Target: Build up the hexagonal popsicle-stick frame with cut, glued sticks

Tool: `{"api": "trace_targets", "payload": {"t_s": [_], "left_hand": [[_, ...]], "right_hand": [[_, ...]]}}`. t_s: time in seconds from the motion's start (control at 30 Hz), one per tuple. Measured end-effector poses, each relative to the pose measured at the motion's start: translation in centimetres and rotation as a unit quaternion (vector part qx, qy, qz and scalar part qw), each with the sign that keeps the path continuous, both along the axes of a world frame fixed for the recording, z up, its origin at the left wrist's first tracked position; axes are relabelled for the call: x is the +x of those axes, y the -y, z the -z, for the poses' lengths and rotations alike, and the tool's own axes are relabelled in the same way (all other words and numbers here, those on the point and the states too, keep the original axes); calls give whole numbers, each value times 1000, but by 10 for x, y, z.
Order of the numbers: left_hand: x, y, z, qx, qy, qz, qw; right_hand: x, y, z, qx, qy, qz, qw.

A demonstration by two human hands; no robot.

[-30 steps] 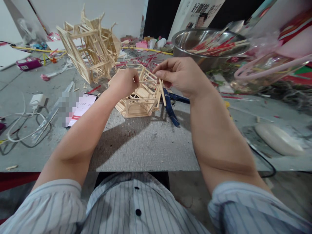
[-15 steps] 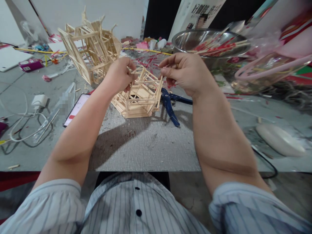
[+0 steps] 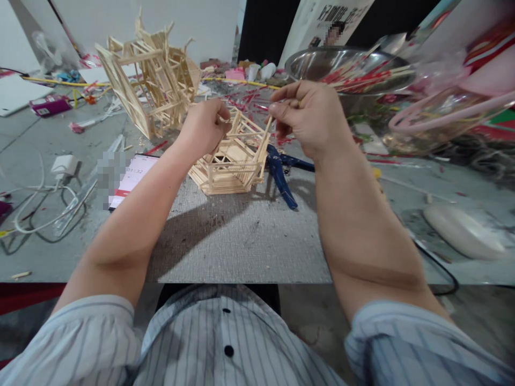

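A small many-sided frame of thin wooden sticks sits on the table in front of me. My left hand is closed in a pinch over its left side; whatever the fingertips hold is hidden. Above the frame's right side, my right hand pinches the upper end of a thin wooden stick. That stick slants down to the frame's right edge, and I cannot tell whether it is joined there. Blue-handled pliers lie against the right of the frame, partly under my right forearm.
Behind my left hand stands a taller wooden stick structure. A steel bowl with red-wrapped sticks is at back right. A phone, a white charger with cables and a purple box lie left; a white mouse-like object lies right.
My left hand has shifted slightly right along the frame, uncovering more of the phone. My right hand has moved a little up, and the stick at its fingertips shows more clearly.
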State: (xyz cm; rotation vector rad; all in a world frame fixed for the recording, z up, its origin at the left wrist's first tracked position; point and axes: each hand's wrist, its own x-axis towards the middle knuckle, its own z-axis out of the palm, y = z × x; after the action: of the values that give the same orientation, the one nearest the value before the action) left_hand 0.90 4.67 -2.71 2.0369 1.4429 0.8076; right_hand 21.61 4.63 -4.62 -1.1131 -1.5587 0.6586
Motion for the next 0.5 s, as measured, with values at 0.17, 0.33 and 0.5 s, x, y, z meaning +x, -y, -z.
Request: {"api": "trace_targets", "payload": {"t_s": [0.17,0.33,0.5], "left_hand": [[5,3,2,48,-52,-36,997],[6,-2,3,61,-74,-49,994],[6,-2,0,61,-104,-48,992]], "right_hand": [[-2,4,-3,-12,-3,-2,1000],[2,2,-2,-12,7,-13,1000],[3,1,-6,-33,7,-12,999]]}}
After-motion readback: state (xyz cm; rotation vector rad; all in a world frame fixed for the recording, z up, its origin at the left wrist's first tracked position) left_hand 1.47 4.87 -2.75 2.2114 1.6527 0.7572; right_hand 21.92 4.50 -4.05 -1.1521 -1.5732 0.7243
